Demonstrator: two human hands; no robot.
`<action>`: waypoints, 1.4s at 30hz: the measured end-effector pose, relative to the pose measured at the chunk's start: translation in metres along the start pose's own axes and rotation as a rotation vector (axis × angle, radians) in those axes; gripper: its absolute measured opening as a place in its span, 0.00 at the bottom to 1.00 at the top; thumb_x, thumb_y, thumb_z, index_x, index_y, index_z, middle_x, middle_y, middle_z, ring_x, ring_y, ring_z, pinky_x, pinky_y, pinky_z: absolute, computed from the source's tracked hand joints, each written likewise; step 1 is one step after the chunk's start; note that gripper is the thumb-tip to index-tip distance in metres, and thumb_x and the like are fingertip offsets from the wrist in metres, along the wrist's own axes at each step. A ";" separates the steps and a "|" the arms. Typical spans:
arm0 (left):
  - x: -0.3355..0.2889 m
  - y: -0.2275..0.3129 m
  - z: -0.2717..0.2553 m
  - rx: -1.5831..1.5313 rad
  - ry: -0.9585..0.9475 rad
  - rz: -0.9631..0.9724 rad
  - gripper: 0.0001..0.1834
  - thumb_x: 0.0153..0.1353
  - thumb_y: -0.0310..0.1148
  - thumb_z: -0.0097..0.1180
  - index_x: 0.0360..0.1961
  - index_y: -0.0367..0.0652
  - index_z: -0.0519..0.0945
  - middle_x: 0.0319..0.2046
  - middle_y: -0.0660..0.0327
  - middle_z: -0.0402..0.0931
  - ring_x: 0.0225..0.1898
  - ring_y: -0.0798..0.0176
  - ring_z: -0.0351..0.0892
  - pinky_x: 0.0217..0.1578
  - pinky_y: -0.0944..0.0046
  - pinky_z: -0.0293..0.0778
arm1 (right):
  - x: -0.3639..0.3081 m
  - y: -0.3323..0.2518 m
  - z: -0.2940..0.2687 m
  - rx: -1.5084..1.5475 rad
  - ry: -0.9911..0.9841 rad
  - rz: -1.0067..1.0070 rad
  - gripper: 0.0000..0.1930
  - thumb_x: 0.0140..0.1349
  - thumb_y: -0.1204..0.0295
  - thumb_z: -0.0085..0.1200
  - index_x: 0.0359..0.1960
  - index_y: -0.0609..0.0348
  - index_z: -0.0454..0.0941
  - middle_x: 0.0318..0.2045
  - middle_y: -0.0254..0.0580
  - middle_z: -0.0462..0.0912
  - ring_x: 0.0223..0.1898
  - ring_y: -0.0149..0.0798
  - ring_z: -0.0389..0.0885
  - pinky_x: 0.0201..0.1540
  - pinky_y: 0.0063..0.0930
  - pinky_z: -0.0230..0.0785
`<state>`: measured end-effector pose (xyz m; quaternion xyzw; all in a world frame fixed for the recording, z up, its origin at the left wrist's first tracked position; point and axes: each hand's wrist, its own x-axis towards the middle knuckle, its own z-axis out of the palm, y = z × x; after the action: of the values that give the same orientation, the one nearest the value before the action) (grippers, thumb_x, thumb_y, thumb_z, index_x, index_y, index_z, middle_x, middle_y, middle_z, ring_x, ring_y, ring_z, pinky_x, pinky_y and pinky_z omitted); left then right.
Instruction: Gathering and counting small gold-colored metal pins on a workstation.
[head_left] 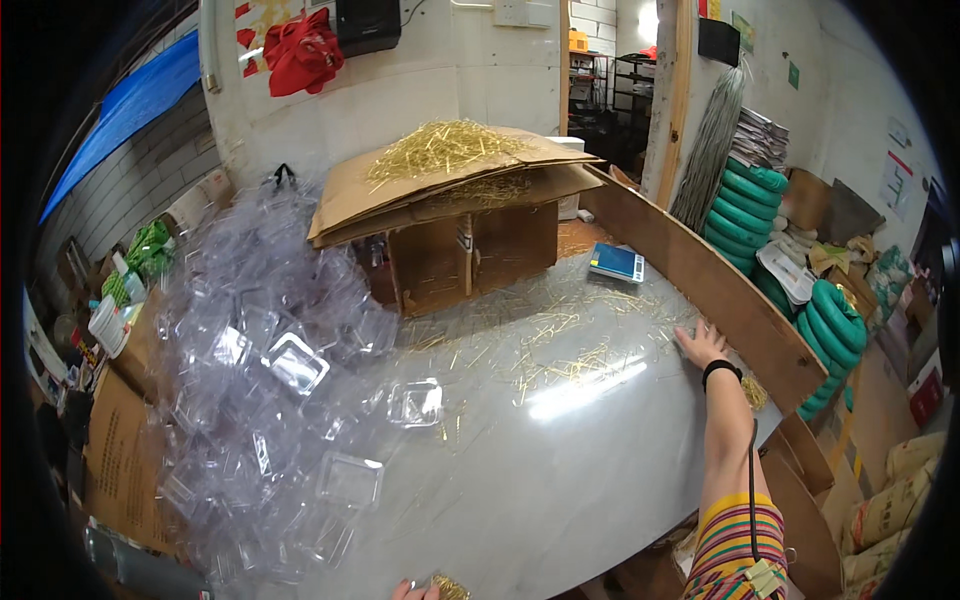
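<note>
Gold-coloured thin pieces (545, 376) lie scattered over the grey tabletop (560, 480), most densely across its middle and far right portion. A large heap of the same material (440, 150) rests on stacked cardboard sheets (350, 205), which lie on top of a brown open-fronted box (515, 245) with compartments, at the far side of the table

Right hand (703, 345): extended forward, palm down on the tabletop near the wooden side board (720, 270). Its fingers are spread apart, and no object is seen in its grasp. A dark band (722, 372) circles the wrist; a striped sleeve (735, 540) covers the upper part of the arm. A small gold clump (753, 392) sits just beside the wrist, next to the board

Left hand (415, 592): only some fingers enter at the lower edge, right beside a gold bunch (450, 588). Whether these fingers pinch the bunch or merely touch it cannot be told, as the remainder is cut off

Clear plastic boxes (298, 365) form a large, jumbled mass along the left side of the table, several lying loose at its inner margin. A flat blue-topped scale (617, 262) stands near the far right corner, close to the side board
</note>
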<state>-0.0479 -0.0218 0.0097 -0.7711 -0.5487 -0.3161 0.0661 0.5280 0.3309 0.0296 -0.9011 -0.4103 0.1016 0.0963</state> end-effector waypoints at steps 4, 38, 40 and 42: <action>-0.005 -0.001 -0.001 0.049 -0.010 -0.019 0.22 0.64 0.41 0.55 0.54 0.40 0.83 0.48 0.49 0.79 0.53 0.39 0.77 0.54 0.45 0.76 | -0.038 -0.038 0.007 -0.115 -0.122 -0.255 0.48 0.66 0.30 0.36 0.78 0.48 0.48 0.79 0.53 0.41 0.79 0.64 0.34 0.76 0.62 0.29; -0.003 -0.001 -0.009 0.015 -0.135 -0.052 0.25 0.61 0.41 0.59 0.54 0.35 0.81 0.49 0.46 0.78 0.52 0.36 0.76 0.56 0.42 0.75 | -0.061 -0.098 0.039 0.055 0.284 -0.743 0.27 0.71 0.54 0.48 0.65 0.57 0.69 0.63 0.57 0.71 0.63 0.67 0.67 0.65 0.57 0.61; -0.004 -0.002 -0.010 0.025 -0.121 -0.051 0.25 0.62 0.42 0.58 0.54 0.35 0.81 0.49 0.46 0.78 0.52 0.36 0.76 0.56 0.42 0.75 | -0.029 -0.092 0.030 -0.111 0.331 -0.529 0.31 0.70 0.51 0.48 0.68 0.57 0.66 0.68 0.57 0.66 0.68 0.68 0.61 0.68 0.59 0.56; -0.005 -0.001 -0.011 0.035 -0.098 -0.054 0.24 0.62 0.42 0.58 0.54 0.35 0.81 0.49 0.47 0.78 0.52 0.36 0.76 0.55 0.42 0.76 | -0.024 -0.089 0.012 -0.117 0.215 -0.267 0.35 0.69 0.47 0.47 0.70 0.59 0.63 0.72 0.58 0.60 0.72 0.68 0.55 0.71 0.60 0.51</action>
<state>-0.0543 -0.0299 0.0151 -0.7694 -0.5773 -0.2698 0.0440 0.4450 0.3713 0.0436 -0.8484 -0.5189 -0.0331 0.0995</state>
